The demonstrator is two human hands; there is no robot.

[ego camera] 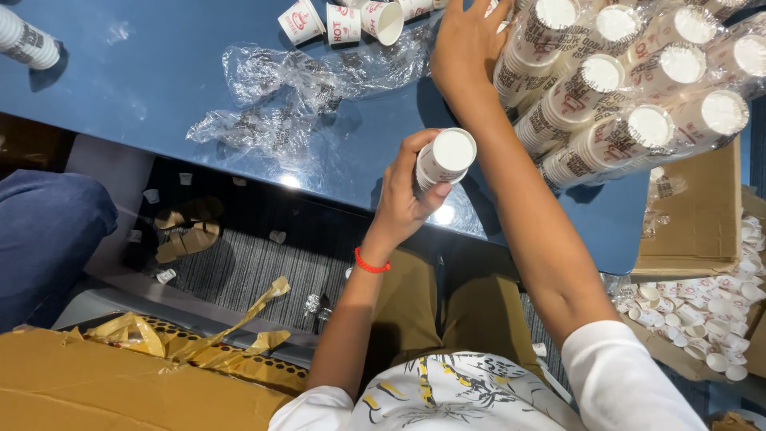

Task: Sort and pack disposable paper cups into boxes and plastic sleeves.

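My left hand (403, 195), with a red band at the wrist, grips a short stack of white paper cups (445, 157) with red print, their bottoms turned towards me. It holds them just above the near edge of the blue table (136, 88). My right hand (467, 48) reaches across to a pile of plastic-wrapped cup stacks (630, 88) lying on the table's right side. It rests against the pile's left end. Its fingertips run out of the top of the frame, so I cannot see whether they grip.
Crumpled clear wrapping (287, 88) lies mid-table, with loose cups (343, 20) behind it and another stack (28, 40) far left. A cardboard box (702, 215) and scattered cups (702, 315) are at right. Torn cardboard with tape (120, 383) sits at lower left. Another person's blue-clad knee (48, 231) is at left.
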